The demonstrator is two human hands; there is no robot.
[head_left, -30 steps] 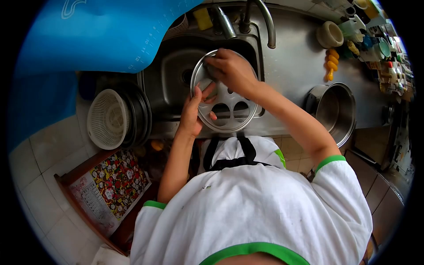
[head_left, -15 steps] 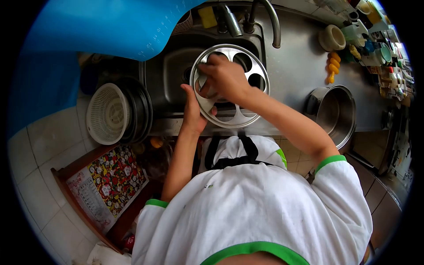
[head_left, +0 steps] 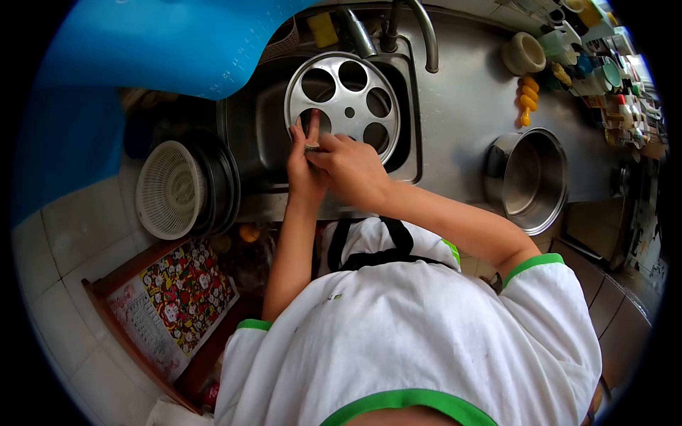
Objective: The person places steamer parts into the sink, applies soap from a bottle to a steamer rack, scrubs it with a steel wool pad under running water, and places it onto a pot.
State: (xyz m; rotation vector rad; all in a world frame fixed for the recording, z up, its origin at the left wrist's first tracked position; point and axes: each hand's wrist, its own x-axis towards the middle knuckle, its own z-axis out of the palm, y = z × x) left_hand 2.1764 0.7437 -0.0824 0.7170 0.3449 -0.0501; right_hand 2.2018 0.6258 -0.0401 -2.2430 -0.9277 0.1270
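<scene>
A round metal steamer rack (head_left: 349, 91) with several large holes and a small centre hole is held tilted over the sink (head_left: 263, 135). My left hand (head_left: 307, 167) grips its lower left edge, with a finger showing at one of the holes. My right hand (head_left: 352, 167) is at the rack's near edge, close against my left hand, fingers bent together on a small greyish thing that I cannot make out. Behind the rack are the faucet (head_left: 429, 39) and a second metal spout (head_left: 356, 32).
A steel pot (head_left: 534, 181), a stone mortar (head_left: 523, 54) and a yellow-orange object (head_left: 528, 101) stand on the right counter. A white basket (head_left: 170, 190) leans by dark pans at left. A yellow sponge (head_left: 322, 29) lies behind the sink. Blue sheeting (head_left: 163, 42) hangs upper left.
The rack has turned and moved up and left over the sink. My right hand has come down from the rack's upper left face to its near edge beside my left hand.
</scene>
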